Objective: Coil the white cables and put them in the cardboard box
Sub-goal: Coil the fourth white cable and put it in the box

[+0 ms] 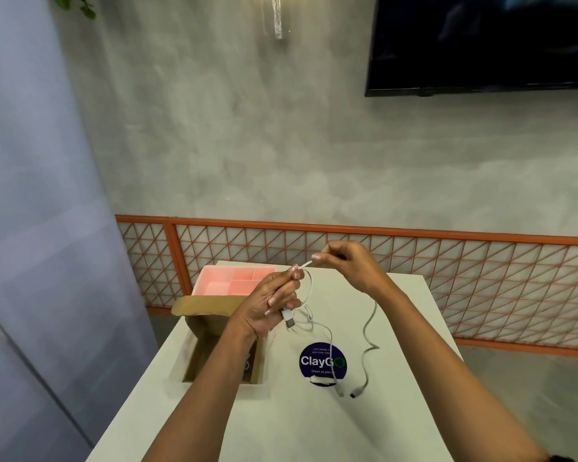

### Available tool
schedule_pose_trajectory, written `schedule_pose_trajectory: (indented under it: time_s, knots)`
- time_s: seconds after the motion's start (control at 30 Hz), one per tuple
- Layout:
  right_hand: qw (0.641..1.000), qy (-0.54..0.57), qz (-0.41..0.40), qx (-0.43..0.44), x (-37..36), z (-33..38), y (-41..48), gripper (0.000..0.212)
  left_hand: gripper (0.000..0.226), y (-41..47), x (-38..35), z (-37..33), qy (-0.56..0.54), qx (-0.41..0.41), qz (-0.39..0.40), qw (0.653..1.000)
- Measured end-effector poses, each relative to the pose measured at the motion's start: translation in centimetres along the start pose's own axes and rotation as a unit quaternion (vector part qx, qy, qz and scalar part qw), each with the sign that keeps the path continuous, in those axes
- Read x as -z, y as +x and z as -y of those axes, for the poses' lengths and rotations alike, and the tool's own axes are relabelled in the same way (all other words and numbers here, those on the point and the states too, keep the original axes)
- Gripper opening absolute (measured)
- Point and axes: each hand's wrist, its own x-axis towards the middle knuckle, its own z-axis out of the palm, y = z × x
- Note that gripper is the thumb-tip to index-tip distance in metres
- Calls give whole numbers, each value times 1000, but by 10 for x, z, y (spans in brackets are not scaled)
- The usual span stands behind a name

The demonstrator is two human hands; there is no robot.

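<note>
My left hand (pixel 271 303) grips one end of a white cable (pixel 309 288), whose USB plug (pixel 288 319) sticks out below my fingers. My right hand (pixel 346 265) pinches the same cable a short way along, holding it raised above the table. A loop hangs between my hands. The rest of the white cable (pixel 367 331) trails down onto the table and ends in small plugs (pixel 354 392) near the round sticker. An open cardboard box (pixel 201 331) stands on the table under my left forearm, with something white partly visible inside.
A pink divided tray (pixel 214 281) sits behind the box at the table's far left. A blue round sticker (pixel 321 361) lies on the white table (pixel 297 428). An orange lattice railing (pixel 447 261) runs behind the table, and a dark screen (pixel 481 45) hangs on the wall.
</note>
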Motion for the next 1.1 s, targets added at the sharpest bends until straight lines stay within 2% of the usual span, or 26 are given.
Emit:
schedule_pose_trajectory:
  time_s: [0.1,0.2,0.3,0.4,0.53,0.63,0.73,0.83,0.93,1.03,1.1]
  knots:
    - [1000,-15,14,7,1,-4,2,19,32,2,0,-2,-11,-9,10,1000]
    - [999,-49,10,15,5,-11,1,21,21,4,1,-5,-42,-27,5,999]
    - [997,-73,-5,-11,1,-18,-5,28,37,5,0,-10,-33,-48,-32,998]
    - [991,-102,41,-81,-14,-32,-13,34,42,10,-5,-16,17,-72,-94,993]
    - [982,-123,102,-100,-31,-33,-21,38,32,21,-5,-14,64,-86,-158,982]
    - [968,-159,157,-114,-34,-25,-19,41,30,26,0,-10,101,-82,-176,976]
    - [949,-191,221,-120,-34,-15,-19,40,17,28,0,-6,154,-78,-163,971]
    - [925,-225,286,-107,-34,-4,-21,39,24,31,7,-2,204,-84,-170,961]
    - [920,-253,290,-80,-30,6,-21,42,39,32,16,3,263,-58,-185,945]
    - [919,-275,276,-61,-23,15,-20,49,42,28,19,8,307,-26,-186,933]
    - [923,-283,257,-49,-19,19,-18,51,44,26,21,11,390,0,-211,896]
